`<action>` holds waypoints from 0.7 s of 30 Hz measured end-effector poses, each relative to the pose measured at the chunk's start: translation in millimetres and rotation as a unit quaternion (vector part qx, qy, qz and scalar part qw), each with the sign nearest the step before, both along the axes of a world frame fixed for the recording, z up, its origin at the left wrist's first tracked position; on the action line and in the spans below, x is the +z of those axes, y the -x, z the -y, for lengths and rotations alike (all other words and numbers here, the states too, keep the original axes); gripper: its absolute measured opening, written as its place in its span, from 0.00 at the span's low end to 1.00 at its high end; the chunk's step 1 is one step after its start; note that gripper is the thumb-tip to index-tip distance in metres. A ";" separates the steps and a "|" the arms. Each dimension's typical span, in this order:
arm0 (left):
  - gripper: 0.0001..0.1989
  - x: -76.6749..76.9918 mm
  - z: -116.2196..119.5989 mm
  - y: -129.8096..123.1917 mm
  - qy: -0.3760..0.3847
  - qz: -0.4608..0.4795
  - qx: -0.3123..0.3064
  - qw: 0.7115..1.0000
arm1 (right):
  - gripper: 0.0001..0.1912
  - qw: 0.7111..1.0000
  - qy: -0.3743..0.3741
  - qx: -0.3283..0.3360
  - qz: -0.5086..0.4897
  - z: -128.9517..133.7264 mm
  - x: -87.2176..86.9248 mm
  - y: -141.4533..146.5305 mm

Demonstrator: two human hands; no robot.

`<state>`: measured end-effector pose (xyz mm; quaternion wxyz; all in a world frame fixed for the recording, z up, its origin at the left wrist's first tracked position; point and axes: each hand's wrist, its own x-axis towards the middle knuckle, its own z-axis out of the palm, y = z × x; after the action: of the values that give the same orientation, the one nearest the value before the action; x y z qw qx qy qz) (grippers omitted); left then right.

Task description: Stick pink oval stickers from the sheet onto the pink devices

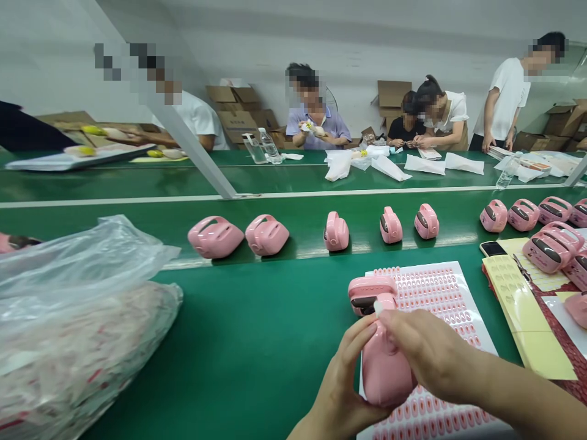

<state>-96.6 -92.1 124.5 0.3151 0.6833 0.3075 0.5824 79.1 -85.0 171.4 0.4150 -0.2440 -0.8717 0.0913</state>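
Observation:
My left hand [346, 373] grips a pink plastic case [387, 373] from its left side, with the rounded end towards me. Over the case's upper part lies my right hand [431, 348], fingers closed. A small white piece [378, 307] shows at its fingertips; what it is I cannot make out. Just beyond stands another pink case with a handle and a dark window [364, 296], partly hidden by the held one. Beneath my hands is a white sheet [452, 324] with rows of small pink-and-red oval stickers.
Several pink cases [337, 232] stand along the green belt [293, 241]. A clear plastic bag [82, 354] of small parts fills the left. At right lie yellow sticker sheets [527, 318], a phone [493, 249] and more pink cases. Across, several people work among white bags and bottles.

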 end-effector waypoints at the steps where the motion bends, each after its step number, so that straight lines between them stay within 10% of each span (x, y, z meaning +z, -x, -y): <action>1: 0.45 0.5 -0.4 0.3 0.001 0.004 0.005 1.000 | 0.35 0.999 -0.032 0.001 0.028 1.1 -2.0 -1.4; 8: 0.43 -1.3 -2.9 -0.5 -0.047 -0.064 -0.005 0.997 | 0.36 0.987 0.140 -0.076 0.008 -29.7 -16.6 -17.7; 15: 0.41 -12.7 -0.6 -17.1 0.057 0.014 -0.132 0.989 | 0.29 0.931 0.365 0.016 0.009 -48.5 -43.5 -30.2; 21: 0.23 -36.4 -11.2 -35.7 0.057 0.012 -0.149 0.987 | 0.30 0.883 0.451 -0.119 -0.047 -51.1 -32.4 -98.2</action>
<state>-60.9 -80.9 88.1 0.4406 0.6952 0.2307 0.5189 177.3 -33.9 139.0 0.3083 -0.5020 -0.6805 0.4358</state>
